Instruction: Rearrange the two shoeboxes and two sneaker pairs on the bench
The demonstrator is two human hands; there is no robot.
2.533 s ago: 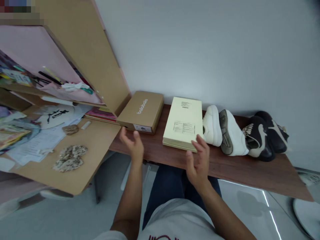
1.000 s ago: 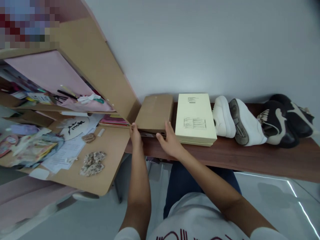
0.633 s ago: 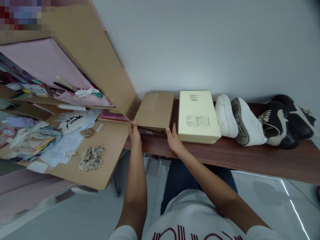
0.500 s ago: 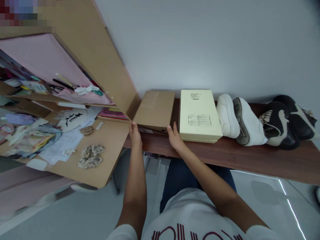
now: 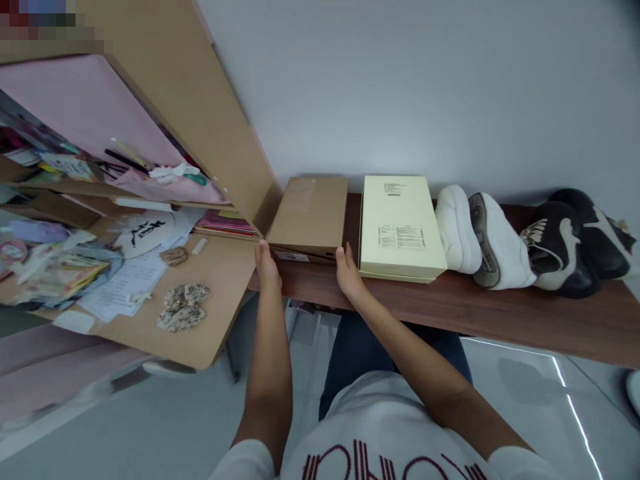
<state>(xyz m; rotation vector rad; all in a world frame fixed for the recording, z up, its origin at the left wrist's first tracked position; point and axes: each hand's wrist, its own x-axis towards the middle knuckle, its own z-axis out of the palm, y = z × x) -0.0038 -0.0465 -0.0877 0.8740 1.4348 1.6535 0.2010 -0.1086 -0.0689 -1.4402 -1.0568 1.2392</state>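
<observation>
A brown cardboard box [image 5: 311, 212] rests on the dark wooden shelf [image 5: 475, 303] against the wall. At its front left corner is my left hand [image 5: 269, 267], its fingers partly hidden along the box's side. My right hand [image 5: 349, 272] is at the front right corner, thumb on the front edge and fingers reaching into the gap beside a pale yellow box [image 5: 400, 223]. Both hands hold the brown box between them. The pale yellow box stands just right of my right hand, with printed labels on its lid.
White shoes [image 5: 505, 247] and black shoes [image 5: 555, 247] line the shelf at the right. To the left stands a desk [image 5: 220, 267] with a scrunchie [image 5: 183, 307], papers, a white cap [image 5: 146, 233] and plastic bags. A tall wooden panel rises behind the desk.
The brown box's lid sits lower at the front left, more level, and more of the side label shows. Both hands remain at its corners. The view has shifted slightly.
</observation>
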